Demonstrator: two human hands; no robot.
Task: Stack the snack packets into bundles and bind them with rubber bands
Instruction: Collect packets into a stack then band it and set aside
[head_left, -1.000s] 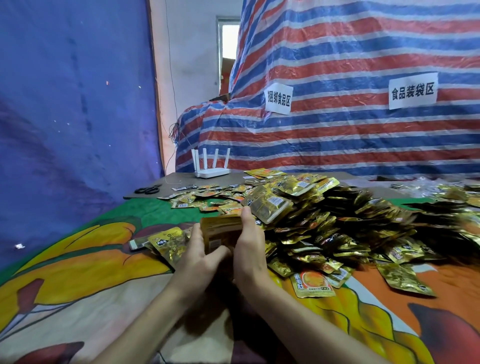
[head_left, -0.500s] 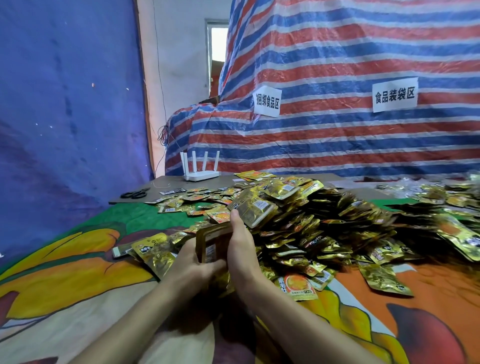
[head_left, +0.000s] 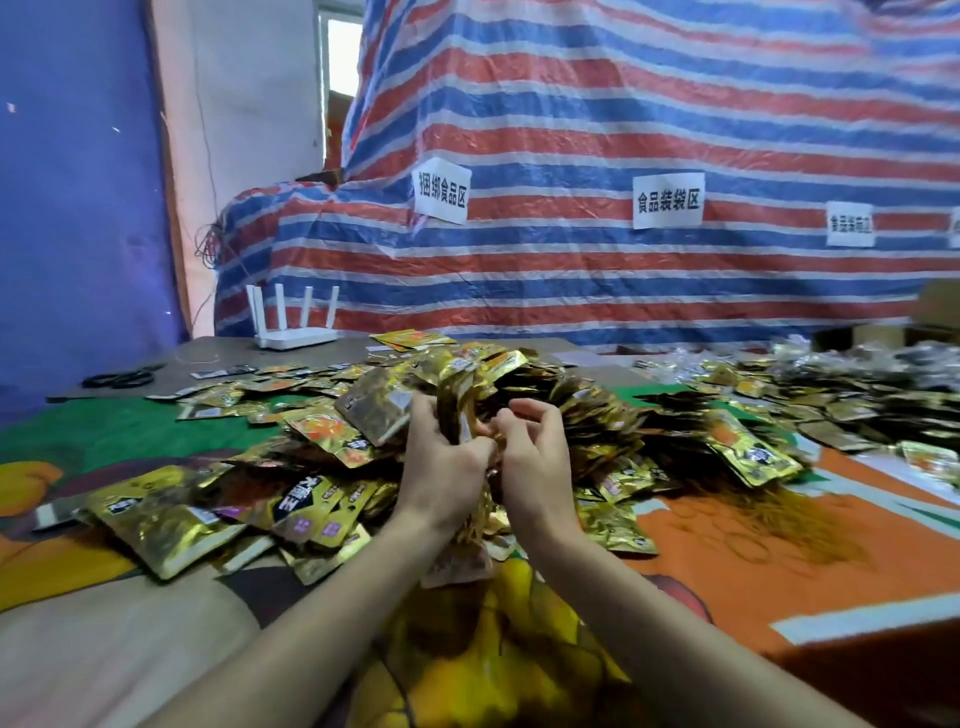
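Progress slight: grips stack of packets (head_left: 457, 410) in left hand (head_left: 441, 467), fingers curled round it, pinches its edge with right hand (head_left: 535, 462), leaves heap (head_left: 597, 415) unsorted, rubber bands (head_left: 737, 540) unused.

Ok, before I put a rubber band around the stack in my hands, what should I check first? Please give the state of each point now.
1. Left hand grip on the stack of snack packets: ok, fingers curl round it.
2. Stack edges even: cannot tell, blurred.
3. Rubber bands in sight: ok, loose on the orange cloth at the right.
4. One band taken in the right hand: cannot tell, its curled fingers hide it.
5. Room round the stack: not ok, the packet pile crowds it.
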